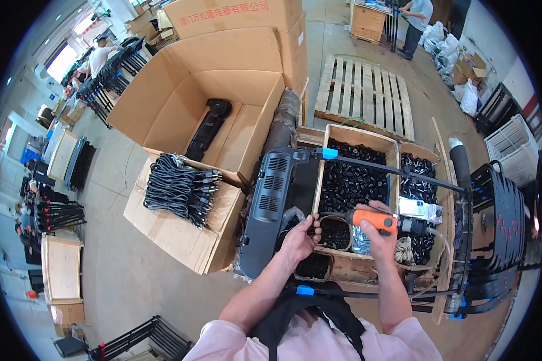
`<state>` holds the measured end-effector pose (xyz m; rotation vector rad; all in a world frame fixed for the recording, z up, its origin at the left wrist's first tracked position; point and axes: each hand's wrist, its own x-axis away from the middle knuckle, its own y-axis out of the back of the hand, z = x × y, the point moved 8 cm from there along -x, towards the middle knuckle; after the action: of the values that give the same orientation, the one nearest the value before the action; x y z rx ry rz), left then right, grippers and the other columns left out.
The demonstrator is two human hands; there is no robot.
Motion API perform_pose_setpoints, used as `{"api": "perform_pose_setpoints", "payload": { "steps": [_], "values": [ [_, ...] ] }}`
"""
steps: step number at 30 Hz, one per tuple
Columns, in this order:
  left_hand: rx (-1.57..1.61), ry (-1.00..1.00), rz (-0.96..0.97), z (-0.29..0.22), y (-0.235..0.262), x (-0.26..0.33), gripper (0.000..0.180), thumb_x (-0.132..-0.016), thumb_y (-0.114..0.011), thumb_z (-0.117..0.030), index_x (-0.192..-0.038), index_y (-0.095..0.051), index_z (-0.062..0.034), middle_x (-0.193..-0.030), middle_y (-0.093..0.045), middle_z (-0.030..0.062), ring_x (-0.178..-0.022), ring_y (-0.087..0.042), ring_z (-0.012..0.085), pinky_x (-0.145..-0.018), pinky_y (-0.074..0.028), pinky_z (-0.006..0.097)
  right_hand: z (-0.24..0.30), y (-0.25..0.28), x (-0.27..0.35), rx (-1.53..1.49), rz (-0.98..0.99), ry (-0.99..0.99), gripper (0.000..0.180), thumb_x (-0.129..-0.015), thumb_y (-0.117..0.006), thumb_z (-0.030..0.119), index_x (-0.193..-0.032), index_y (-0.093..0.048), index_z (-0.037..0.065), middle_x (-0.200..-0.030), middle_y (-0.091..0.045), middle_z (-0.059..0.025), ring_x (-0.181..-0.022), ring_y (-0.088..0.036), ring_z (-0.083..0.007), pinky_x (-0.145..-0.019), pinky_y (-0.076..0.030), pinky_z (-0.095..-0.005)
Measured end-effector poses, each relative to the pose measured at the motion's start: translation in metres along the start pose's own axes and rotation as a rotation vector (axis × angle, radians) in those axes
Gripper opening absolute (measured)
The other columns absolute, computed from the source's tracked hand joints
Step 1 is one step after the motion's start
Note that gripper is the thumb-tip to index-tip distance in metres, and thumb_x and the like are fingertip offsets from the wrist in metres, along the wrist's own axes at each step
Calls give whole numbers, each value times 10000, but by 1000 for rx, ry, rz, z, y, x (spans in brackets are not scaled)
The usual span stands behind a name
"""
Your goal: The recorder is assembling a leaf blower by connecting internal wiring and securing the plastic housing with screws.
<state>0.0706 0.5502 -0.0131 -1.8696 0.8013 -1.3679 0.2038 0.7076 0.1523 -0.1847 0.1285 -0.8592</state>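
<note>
Here, in the head view, the right hand [379,231] is closed around the orange driver [376,220], whose tip points left toward the left hand [298,236]; that hand is half curled, fingertips pinching at something small and dark by the edge of the black panel [272,207], though I cannot tell what it holds. To do this well, I judge the tip should sit square before the trigger is pressed, with the left fingers clear of it. Just beyond both hands lies the wooden box [392,143] of black parts.
</note>
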Motion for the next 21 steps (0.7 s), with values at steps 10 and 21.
{"api": "perform_pose_setpoints", "payload": {
  "steps": [10,21],
  "values": [
    [225,-94,17,-33,-7,11,228,-1109,-568,-306,-1197,-636,-106,-882,-621,-9,-775,-609,136,-711,-552,273,-11,-76,14,68,70,25,545,-898,-762,40,-1382,-518,-19,-1283,-710,-206,-1200,-673,-248,-1093,-513,-402],
    [292,-136,94,-61,-7,24,223,-1104,-583,-309,-1188,-645,-113,-866,-626,-4,-776,-610,140,-752,-547,281,-11,-109,13,105,46,50,546,-906,-763,34,-1387,-510,-19,-1288,-701,-225,-1220,-669,-263,-1097,-517,-411]
  ]
}}
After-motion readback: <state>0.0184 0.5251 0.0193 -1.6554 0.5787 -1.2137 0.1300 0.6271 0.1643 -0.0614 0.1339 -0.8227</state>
